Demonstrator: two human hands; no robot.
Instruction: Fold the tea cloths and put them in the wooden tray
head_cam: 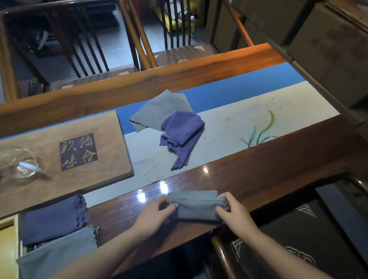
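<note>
Both hands (156,213) (232,209) pinch grey cloth (196,205) at table edge (263,193).

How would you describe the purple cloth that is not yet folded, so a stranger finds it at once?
Look at the pale table runner with painted reeds. Near its middle lies the crumpled purple cloth, overlapping a flat grey cloth. Only it is purple and rumpled.

A tea shop's tasting table (254,169): carved tea tray (53,146), glass pitcher (15,162), stacked cartons (351,48) behind.
</note>
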